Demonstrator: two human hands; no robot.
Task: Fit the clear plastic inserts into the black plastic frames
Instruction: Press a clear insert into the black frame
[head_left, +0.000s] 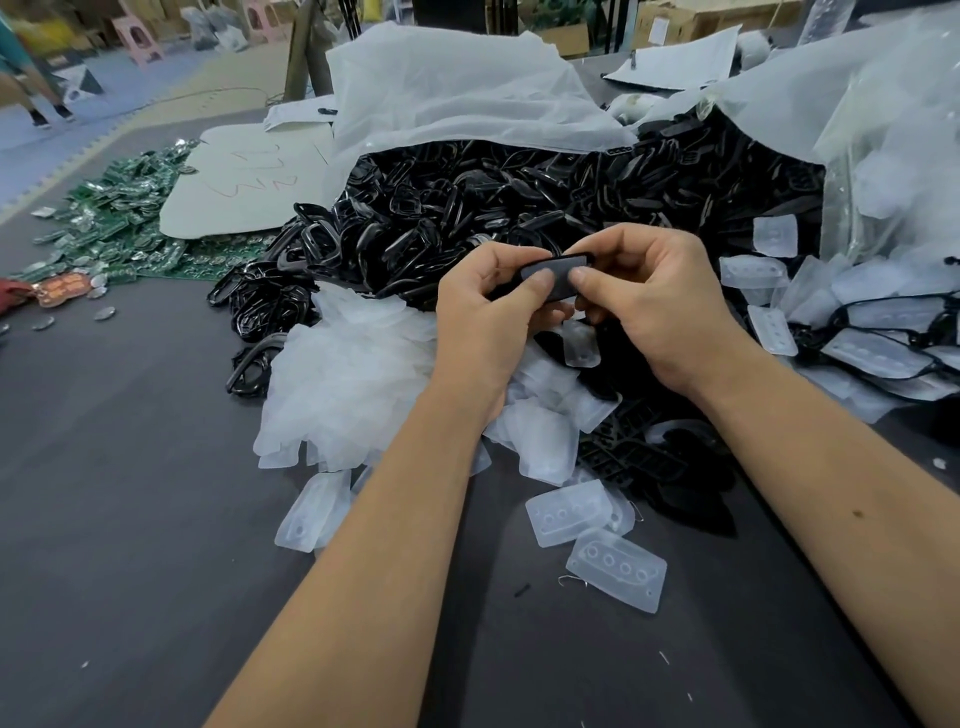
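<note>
left hand (488, 306) pinches frame (553, 275) | right hand (649, 301) pinches its other end | insert seated between thumbs | long axis runs hand to hand | both equally near

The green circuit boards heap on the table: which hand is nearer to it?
Left. The left hand is between the green circuit boards and the right hand; both hands pinch one black frame, far right of the heap.
</note>
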